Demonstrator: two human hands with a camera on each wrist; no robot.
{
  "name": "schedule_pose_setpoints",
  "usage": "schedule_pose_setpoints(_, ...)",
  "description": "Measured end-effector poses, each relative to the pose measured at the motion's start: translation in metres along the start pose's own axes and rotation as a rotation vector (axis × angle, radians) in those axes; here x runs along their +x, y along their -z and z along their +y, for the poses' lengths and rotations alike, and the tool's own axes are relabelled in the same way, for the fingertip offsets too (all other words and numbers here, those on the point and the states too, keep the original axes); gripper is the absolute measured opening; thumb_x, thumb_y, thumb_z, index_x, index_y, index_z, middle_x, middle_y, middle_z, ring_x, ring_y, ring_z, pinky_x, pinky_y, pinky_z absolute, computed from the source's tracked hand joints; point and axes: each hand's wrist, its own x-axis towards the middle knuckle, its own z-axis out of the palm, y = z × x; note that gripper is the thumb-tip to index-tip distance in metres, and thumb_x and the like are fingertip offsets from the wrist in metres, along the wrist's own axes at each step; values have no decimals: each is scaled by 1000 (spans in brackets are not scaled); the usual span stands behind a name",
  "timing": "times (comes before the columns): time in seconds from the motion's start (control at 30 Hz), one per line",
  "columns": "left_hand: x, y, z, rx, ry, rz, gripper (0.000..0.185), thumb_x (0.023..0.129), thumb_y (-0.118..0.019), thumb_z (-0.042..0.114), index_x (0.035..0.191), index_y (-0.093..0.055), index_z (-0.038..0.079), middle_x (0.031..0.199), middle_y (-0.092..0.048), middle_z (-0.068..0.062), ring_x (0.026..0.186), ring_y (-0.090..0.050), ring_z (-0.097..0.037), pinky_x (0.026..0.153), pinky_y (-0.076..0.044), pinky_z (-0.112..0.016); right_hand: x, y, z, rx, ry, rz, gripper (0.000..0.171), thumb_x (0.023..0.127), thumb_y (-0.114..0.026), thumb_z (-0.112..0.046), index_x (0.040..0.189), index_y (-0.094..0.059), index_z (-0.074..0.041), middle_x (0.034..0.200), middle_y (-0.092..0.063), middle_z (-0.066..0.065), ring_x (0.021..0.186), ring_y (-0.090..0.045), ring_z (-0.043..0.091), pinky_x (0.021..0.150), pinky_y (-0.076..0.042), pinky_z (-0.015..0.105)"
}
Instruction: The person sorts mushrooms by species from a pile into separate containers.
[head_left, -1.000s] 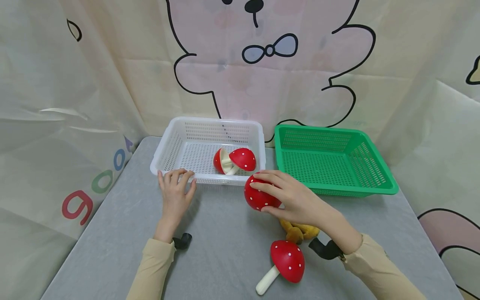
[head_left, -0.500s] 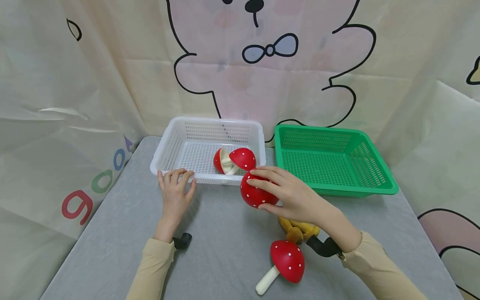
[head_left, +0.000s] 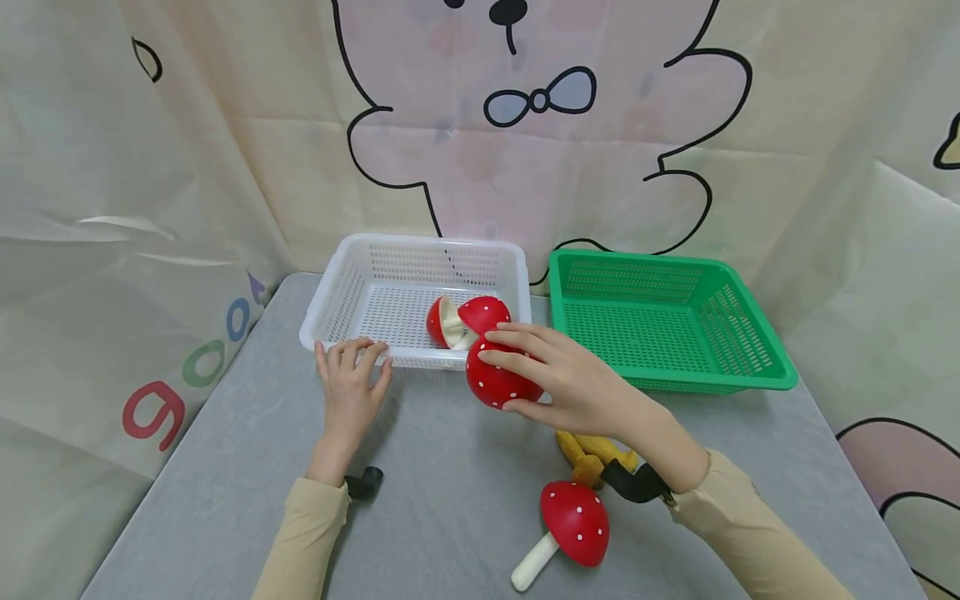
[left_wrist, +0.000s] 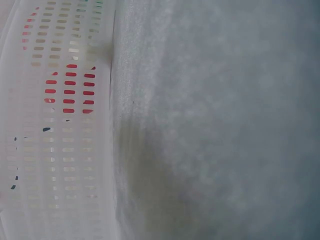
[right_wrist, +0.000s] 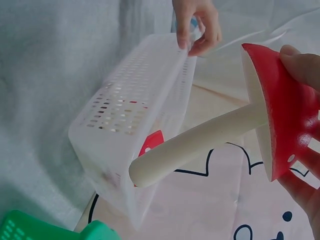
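Two baskets stand side by side at the far edge of the table (head_left: 450, 517): the left basket (head_left: 330, 312) toward the far left corner, the right basket (head_left: 750, 367) just beside it. Two mushrooms (head_left: 468, 321) lie inside the left basket, near its front right corner. Another mushroom (head_left: 573, 525) lies by the table's near edge, with a plush toy (head_left: 581, 454) just behind it.

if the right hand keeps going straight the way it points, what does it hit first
Probably the near rim of the white slotted plastic basket, or the red toy mushrooms inside it if the right hand clears the rim; depth is unclear.
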Motion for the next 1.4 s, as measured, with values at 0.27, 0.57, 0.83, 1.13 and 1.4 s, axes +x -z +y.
schedule_pose_setpoints(0.27, 0, 2, 0, 11, 9, -36, 18, 85, -69, 12, 103, -66, 9, 106, -59, -13, 107, -47, -35, 109, -10, -73, 12, 2, 0, 0, 23, -2, 70, 71, -84, -34, 133, -55, -17, 138, -53, 5, 130, -45, 22, 88, -56, 38)
schedule_pose_setpoints(0.57, 0, 0, -2, -4, 8, -23, 18, 85, -69, 13, 103, -66, 9, 106, -59, -14, 106, -48, -36, 109, -9, -73, 26, 3, 3, -8, 44, -17, 71, 70, -84, -35, 133, -55, -16, 138, -53, 6, 130, -46, 22, 88, -56, 38)
schedule_pose_setpoints(0.83, 0, 0, -2, -4, 2, -17, 18, 85, -70, 12, 102, -66, 9, 106, -59, -14, 106, -48, -36, 108, -10, -74, 42, 1, 10, -9, 39, -31, 71, 70, -84, -33, 133, -55, -16, 138, -53, 6, 130, -46, 23, 88, -56, 38)
schedule_pose_setpoints(1.13, 0, 0, -1, 8, -2, -25, 20, 84, -71, 12, 103, -66, 8, 106, -59, -15, 106, -48, -36, 108, -11, -74, 56, 1, 19, 5, 58, -38, 67, 73, -82, -33, 132, -55, -15, 137, -53, 6, 129, -46, 23, 90, -55, 38)
schedule_pose_setpoints(1.4, 0, -1, -2, 8, -8, -8, 18, 85, -71, 12, 102, -66, 8, 106, -59, -14, 105, -48, -36, 107, -11, -75, 69, -4, 24, 18, 73, -48, 65, 74, -81, -32, 131, -56, -14, 137, -54, 8, 128, -47, 24, 91, -55, 37)
